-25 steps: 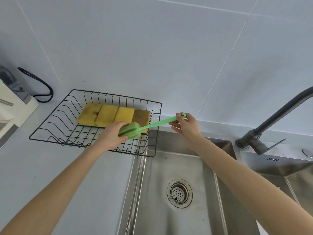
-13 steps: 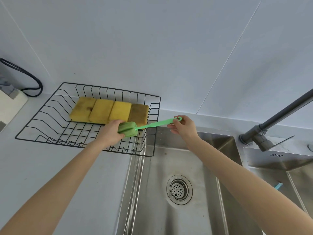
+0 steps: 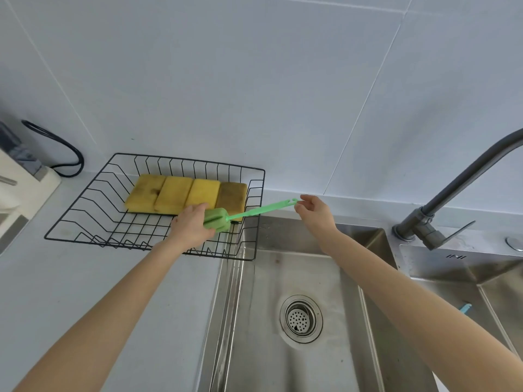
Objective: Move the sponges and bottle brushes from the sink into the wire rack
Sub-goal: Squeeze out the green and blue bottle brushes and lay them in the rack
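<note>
Released since half a second ago: the right hand [image 3: 312,213] has let go of the handle tip and now sits just beside it, fingers loosely curled and part open, holding nothing, where before it pinched the loop end. Left hand [image 3: 190,225]: unchanged in grip, closed around the foam head of the green brush [image 3: 218,219], low over the near right corner of the rack [image 3: 70,215]. Brush: head inside the rack's outline, just in front of the sponges; handle slants up and right across the rack's right rim, loop end out over the counter strip behind the sink [image 3: 297,275]. Whether the head already rests on the wires cannot be told. Sponges [image 3: 186,193]: four, laid side by side along the back of the rack, three yellow, the rightmost brownish. Main basin: bare but for the drain [image 3: 300,319]. Second basin, far right: a blue tip [image 3: 465,308] pokes into view, likely another brush's handle, though too little shows to be sure. Assessment: handover to the left hand done; the green brush is nearly placed, and needs only lowering and letting go. Sponges appear finished; the blue item probably remains to be fetched.
</note>
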### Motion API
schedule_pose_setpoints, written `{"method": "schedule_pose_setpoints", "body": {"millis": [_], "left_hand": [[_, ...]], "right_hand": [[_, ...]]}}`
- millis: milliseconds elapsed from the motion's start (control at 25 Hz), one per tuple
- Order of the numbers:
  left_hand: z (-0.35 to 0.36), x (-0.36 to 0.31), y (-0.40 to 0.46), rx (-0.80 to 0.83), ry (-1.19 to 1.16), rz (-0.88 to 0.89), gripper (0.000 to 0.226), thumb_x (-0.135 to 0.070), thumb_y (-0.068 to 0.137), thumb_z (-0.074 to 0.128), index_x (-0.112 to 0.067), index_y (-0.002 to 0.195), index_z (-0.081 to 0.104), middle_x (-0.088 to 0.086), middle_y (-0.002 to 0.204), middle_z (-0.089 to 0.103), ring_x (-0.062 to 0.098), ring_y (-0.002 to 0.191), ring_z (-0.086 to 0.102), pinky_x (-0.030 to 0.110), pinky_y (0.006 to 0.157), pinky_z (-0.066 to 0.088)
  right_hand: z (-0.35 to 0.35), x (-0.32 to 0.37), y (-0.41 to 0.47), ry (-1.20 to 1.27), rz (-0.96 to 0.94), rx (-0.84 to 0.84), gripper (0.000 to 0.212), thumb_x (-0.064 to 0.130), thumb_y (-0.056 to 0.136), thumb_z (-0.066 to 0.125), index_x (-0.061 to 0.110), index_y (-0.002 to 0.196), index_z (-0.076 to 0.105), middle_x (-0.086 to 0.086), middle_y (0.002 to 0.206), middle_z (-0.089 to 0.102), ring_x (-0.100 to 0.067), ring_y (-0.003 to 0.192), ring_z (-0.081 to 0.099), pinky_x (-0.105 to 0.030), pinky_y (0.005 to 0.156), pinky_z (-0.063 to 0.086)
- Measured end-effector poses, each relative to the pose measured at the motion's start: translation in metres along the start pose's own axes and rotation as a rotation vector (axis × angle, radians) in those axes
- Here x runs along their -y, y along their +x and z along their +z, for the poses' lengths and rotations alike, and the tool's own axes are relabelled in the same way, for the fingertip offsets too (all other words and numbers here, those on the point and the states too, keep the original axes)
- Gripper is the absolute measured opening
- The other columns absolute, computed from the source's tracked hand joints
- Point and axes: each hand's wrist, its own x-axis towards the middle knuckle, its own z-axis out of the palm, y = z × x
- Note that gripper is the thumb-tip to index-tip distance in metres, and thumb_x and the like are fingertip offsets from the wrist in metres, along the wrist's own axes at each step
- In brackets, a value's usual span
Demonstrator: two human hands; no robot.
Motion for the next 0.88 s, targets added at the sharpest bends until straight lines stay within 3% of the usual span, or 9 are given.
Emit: {"method": "schedule_pose_setpoints", "body": {"millis": [160,320,440,560,880], "left_hand": [[-0.01,-0.026,-0.019,-0.019,-0.005,0.127,0.067,-0.023,0.082,0.061,-0.01,0.139,0.028,0.013,0.144,0.037,0.028,0.128,0.04,0.043,0.106,0.035],[-0.012,-0.06,-0.045,-0.043,0.001,0.226,0.064,-0.022,0.083,0.059,-0.012,0.139,0.029,0.011,0.144,0.036,0.026,0.127,0.042,0.041,0.105,0.036],[-0.008,-0.086,-0.063,-0.038,0.036,0.313,0.062,-0.023,0.085,0.056,-0.012,0.14,0.029,0.009,0.148,0.033,0.025,0.131,0.038,0.038,0.106,0.034],[0.002,-0.112,-0.079,-0.036,0.07,0.373,0.059,-0.028,0.087,0.052,-0.012,0.139,0.03,0.008,0.147,0.034,0.024,0.132,0.038,0.037,0.106,0.034],[0.056,-0.188,-0.11,0.061,0.177,0.492,0.056,-0.038,0.089,0.044,-0.016,0.139,0.03,0.005,0.147,0.035,0.023,0.134,0.035,0.04,0.11,0.03]], "right_hand": [[-0.017,0.002,-0.022,-0.161,-0.045,0.075,0.048,0.025,0.093,0.048,0.016,0.139,0.038,-0.003,0.142,0.047,-0.022,0.128,0.044,-0.034,0.101,0.039],[-0.041,-0.003,-0.049,-0.364,-0.117,0.092,0.053,0.028,0.093,0.046,0.018,0.143,0.031,-0.002,0.149,0.038,-0.025,0.13,0.043,-0.033,0.104,0.035],[-0.063,-0.013,-0.067,-0.498,-0.164,0.073,0.056,0.03,0.093,0.047,0.018,0.144,0.028,-0.002,0.151,0.033,-0.024,0.137,0.033,-0.04,0.114,0.026],[-0.087,-0.027,-0.081,-0.599,-0.198,0.032,0.058,0.032,0.092,0.048,0.018,0.144,0.028,-0.005,0.152,0.032,-0.023,0.141,0.025,-0.044,0.116,0.02],[-0.162,-0.083,-0.104,-0.656,-0.115,-0.025,0.062,0.035,0.09,0.05,0.018,0.145,0.027,-0.007,0.152,0.031,-0.025,0.141,0.026,-0.046,0.115,0.023]]}}
